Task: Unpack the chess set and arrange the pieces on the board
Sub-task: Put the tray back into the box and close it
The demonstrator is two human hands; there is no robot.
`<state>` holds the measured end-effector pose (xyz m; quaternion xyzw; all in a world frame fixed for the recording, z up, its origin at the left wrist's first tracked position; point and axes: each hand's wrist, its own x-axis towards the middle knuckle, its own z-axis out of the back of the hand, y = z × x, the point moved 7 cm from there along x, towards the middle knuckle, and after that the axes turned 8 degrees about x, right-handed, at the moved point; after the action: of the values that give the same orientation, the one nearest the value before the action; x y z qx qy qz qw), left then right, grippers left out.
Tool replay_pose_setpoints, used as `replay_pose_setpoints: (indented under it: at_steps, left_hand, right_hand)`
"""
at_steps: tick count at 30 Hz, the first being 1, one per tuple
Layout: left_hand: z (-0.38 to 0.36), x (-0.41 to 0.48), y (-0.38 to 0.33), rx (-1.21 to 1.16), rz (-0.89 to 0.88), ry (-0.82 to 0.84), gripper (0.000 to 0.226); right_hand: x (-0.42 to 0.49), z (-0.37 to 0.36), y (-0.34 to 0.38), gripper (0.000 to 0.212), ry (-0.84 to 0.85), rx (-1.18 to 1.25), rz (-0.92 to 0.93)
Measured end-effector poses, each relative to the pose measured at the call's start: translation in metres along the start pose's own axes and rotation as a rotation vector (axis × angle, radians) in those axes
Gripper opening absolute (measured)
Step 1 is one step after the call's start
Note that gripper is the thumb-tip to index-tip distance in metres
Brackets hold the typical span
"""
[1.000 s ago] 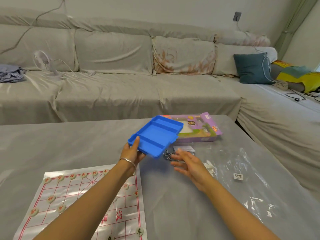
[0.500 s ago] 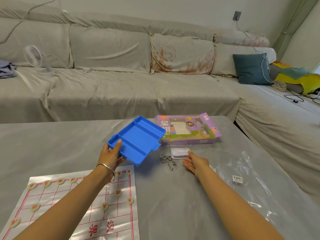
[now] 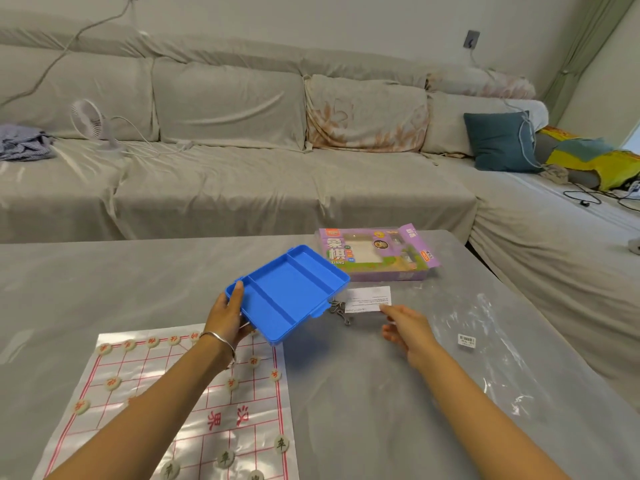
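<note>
My left hand (image 3: 227, 315) grips the near-left corner of an empty blue plastic tray (image 3: 289, 291) with three compartments, held tilted above the table. The white paper chess board (image 3: 194, 410) with red lines lies at the near left, and several round cream pieces (image 3: 112, 383) stand on it along its far and near rows. My right hand (image 3: 408, 329) hovers open over the table to the right of the tray, fingers spread, holding nothing. The purple chess set box (image 3: 377, 252) lies flat beyond the tray.
A white paper slip (image 3: 369, 298) and small metal wire rings (image 3: 339, 310) lie just beyond my right hand. A clear plastic bag (image 3: 485, 341) with a barcode sticker lies to the right. A grey covered sofa (image 3: 242, 161) runs behind the table.
My left hand has drawn the blue tray leftward and nearer to the board, uncovering the box, the wire rings and the paper slip. My right hand stays open beside them.
</note>
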<state>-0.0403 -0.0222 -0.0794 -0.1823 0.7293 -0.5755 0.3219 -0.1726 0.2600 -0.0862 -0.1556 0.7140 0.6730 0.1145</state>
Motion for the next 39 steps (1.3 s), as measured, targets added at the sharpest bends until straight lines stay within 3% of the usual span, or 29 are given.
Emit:
replay_pose_setpoints:
  at_steps: [6, 9, 12, 16, 21, 25, 32, 39]
  left_hand:
    - [0.023, -0.03, -0.022, 0.003, -0.045, -0.012, 0.029]
    - [0.037, -0.044, -0.03, 0.064, -0.041, -0.021, 0.039]
    - [0.045, -0.059, -0.033, 0.128, -0.023, 0.013, 0.04]
    - [0.046, -0.079, -0.032, 0.106, 0.037, 0.079, 0.039]
    - [0.044, -0.095, -0.031, 0.221, 0.032, 0.099, 0.036]
    - [0.048, -0.102, -0.032, 0.255, 0.008, 0.115, 0.038]
    - [0.051, -0.105, -0.034, 0.306, -0.012, 0.152, 0.051]
    - [0.055, -0.087, -0.029, 0.312, -0.013, 0.097, 0.052]
  right_hand:
    - [-0.052, -0.002, 0.06, 0.007, 0.06, -0.108, 0.343]
    - [-0.075, -0.016, 0.08, 0.014, 0.144, -0.146, 0.425]
    - [-0.1, -0.043, 0.088, 0.009, 0.331, -0.172, 0.438]
    - [-0.131, -0.083, 0.078, 0.008, 0.609, -0.531, 0.429]
    - [-0.154, -0.114, 0.068, 0.016, 0.692, -0.824, 0.548]
    - [-0.161, -0.124, 0.06, 0.015, 0.766, -0.999, 0.541]
    - [-0.159, -0.13, 0.056, 0.012, 0.695, -0.939, 0.616]
    - [-0.125, -0.101, 0.074, 0.011, 0.495, -0.641, 0.649]
